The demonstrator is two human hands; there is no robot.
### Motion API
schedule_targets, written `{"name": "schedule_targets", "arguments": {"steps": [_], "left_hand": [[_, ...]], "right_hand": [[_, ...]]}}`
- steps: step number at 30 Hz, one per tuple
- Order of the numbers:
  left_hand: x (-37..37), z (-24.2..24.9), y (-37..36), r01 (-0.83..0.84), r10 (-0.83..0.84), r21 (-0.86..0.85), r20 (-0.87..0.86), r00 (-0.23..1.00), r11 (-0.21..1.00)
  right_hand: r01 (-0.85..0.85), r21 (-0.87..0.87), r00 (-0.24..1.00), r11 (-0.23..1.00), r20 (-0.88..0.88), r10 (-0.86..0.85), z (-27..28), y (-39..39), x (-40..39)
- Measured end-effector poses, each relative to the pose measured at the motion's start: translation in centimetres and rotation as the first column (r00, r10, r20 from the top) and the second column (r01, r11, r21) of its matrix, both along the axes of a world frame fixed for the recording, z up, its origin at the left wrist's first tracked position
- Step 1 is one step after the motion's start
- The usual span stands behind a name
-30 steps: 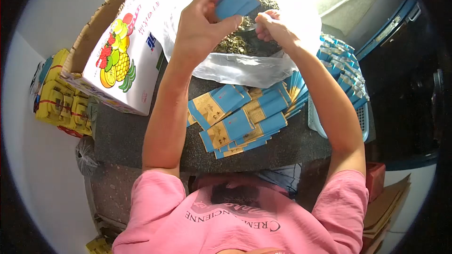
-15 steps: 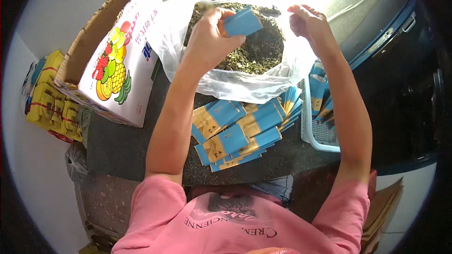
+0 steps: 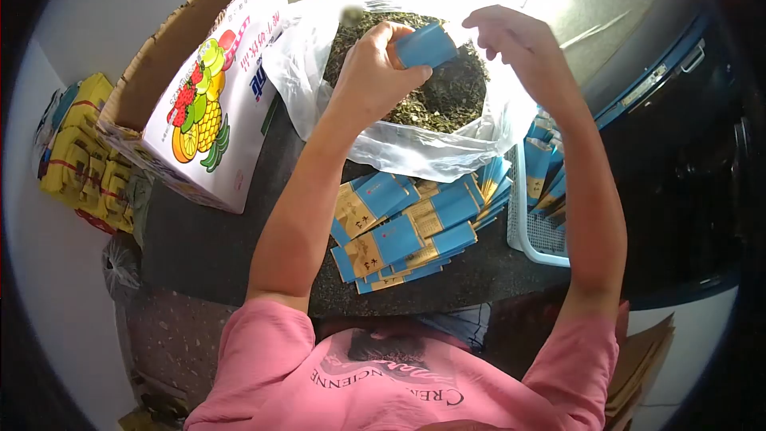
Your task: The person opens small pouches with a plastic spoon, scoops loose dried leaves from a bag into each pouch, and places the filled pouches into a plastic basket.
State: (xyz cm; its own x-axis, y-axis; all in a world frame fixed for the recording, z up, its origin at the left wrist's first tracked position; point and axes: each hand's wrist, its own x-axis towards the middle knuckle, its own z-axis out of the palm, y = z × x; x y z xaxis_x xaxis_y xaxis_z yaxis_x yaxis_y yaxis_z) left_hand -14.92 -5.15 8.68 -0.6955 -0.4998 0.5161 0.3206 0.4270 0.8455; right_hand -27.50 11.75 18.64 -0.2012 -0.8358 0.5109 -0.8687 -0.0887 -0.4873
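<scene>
My left hand [image 3: 375, 72] is closed around a blue and gold packet [image 3: 427, 46], held tilted above a clear plastic bag [image 3: 415, 153] of dried leaves [image 3: 439, 116]. The packet's far end points toward my right hand [image 3: 511, 44], which is raised over the bag's right side in bright glare. Its fingers are bent and apart, with nothing visible between them. On the dark table in front of the bag lies a fanned pile of flat blue and gold packets [image 3: 391, 239].
A fruit-printed cardboard box [image 3: 247, 136] stands left of the bag. A white plastic basket [image 3: 523, 243] on the right contains more packets [image 3: 538, 164]. Yellow packages [image 3: 76, 164] sit at the far left. A dark blue-edged appliance [image 3: 678, 152] borders the right side.
My right hand's fingers have gone from pinched together to apart. The packet in my left hand looks more rounded and sits slightly lower and to the right in view.
</scene>
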Motion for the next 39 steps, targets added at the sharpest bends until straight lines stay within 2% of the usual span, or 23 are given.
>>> {"name": "schedule_targets", "arguments": {"steps": [1,2,4,6,9,11,12,13,15,18,20,22,24,26,28,30,31,33,34,36,37,39], "left_hand": [[0.0,0.1,-0.1,-0.004,0.004,0.002,0.010,1.000,1.000],[0.1,0.2,-0.1,-0.008,0.008,0.003,0.021,1.000,1.000],[0.3,0.4,-0.2,-0.026,0.026,-0.001,0.011,1.000,1.000],[0.5,0.7,-0.1,-0.036,0.036,-0.006,0.002,0.999,0.999],[0.9,1.4,0.0,-0.071,0.072,-0.017,0.049,0.996,0.997],[1.3,1.8,-0.1,-0.081,0.083,-0.029,0.059,0.995,0.996],[1.5,1.9,-0.2,-0.081,0.083,-0.031,0.058,0.995,0.996],[1.7,2.0,-0.3,-0.091,0.093,-0.039,0.046,0.995,0.995],[2.0,2.1,-0.7,-0.100,0.102,-0.053,0.032,0.994,0.994],[2.2,2.0,-1.7,-0.085,0.084,0.003,0.045,0.995,0.996],[2.4,1.9,-2.2,-0.122,0.124,-0.024,0.128,0.984,0.992],[2.3,1.6,-2.5,-0.111,0.113,-0.025,0.131,0.985,0.994],[2.0,1.2,-2.3,-0.097,0.099,-0.024,0.132,0.986,0.995],[1.9,1.1,-1.9,-0.138,0.157,-0.145,0.123,0.980,0.980],[1.9,1.1,-1.3,-0.141,0.160,-0.153,0.124,0.979,0.978],[1.6,1.1,-1.1,-0.139,0.160,-0.166,0.123,0.979,0.976],[1.4,0.7,-1.0,-0.117,0.133,-0.143,0.109,0.985,0.983],[1.1,0.8,-0.8,-0.090,0.103,-0.126,0.095,0.990,0.988],[1.2,0.9,-0.6,-0.069,0.086,-0.135,0.119,0.989,0.988],[1.0,0.8,-0.6,-0.050,0.071,-0.143,0.145,0.987,0.988],[0.7,0.5,-0.7,-0.047,0.056,-0.098,0.095,0.994,0.994],[0.7,0.4,-0.8,-0.045,0.047,-0.049,0.048,0.998,0.998]], "right_hand": [[0.018,-0.093,1.000,0.996,-0.001,-0.018,-0.3,0.2,-0.5],[0.014,-0.089,1.000,0.996,-0.001,-0.014,-0.3,0.5,-1.1],[0.226,-0.071,0.970,0.971,0.110,-0.218,-0.1,1.3,-2.2],[0.264,-0.052,0.958,0.963,0.132,-0.255,-1.4,1.2,-3.9],[0.287,0.179,0.957,0.941,-0.012,-0.290,-6.2,-0.3,-6.9],[0.303,0.284,0.923,0.910,0.150,-0.355,-7.9,-2.3,-5.6],[0.313,0.346,0.834,0.884,0.346,-0.431,-7.9,-3.3,-3.7],[0.313,0.344,0.834,0.885,0.347,-0.429,-8.5,-4.2,-3.6],[0.218,0.281,0.724,0.935,0.596,-0.348,-9.7,-5.5,-3.7],[0.195,0.245,0.657,0.950,0.686,-0.312,-9.2,-5.6,-4.0],[0.211,0.236,0.679,0.949,0.663,-0.316,-7.9,-4.8,-4.0],[0.225,0.216,0.698,0.950,0.645,-0.311,-6.1,-3.5,-4.1],[0.178,0.092,0.752,0.980,0.629,-0.196,-4.2,-1.7,-4.4],[0.202,0.092,0.735,0.975,0.643,-0.213,-2.5,-1.0,-3.7],[0.223,0.086,0.719,0.971,0.658,-0.224,-1.6,-0.8,-3.3],[0.112,0.103,0.752,0.988,0.641,-0.152,-1.1,-0.7,-3.0],[0.115,0.099,0.752,0.988,0.641,-0.152,-1.0,-0.6,-2.6],[0.017,0.150,0.920,0.989,0.384,-0.074,-0.9,-1.1,-0.7],[0.019,0.147,0.919,0.989,0.386,-0.075,-0.9,-1.4,0.0],[-0.007,0.163,0.975,0.987,0.219,-0.029,-0.9,-1.8,1.1],[-0.009,0.163,0.975,0.987,0.221,-0.027,-0.7,-1.7,1.3],[0.043,0.045,0.999,0.998,0.007,-0.043,-0.1,-1.1,1.3]]}}
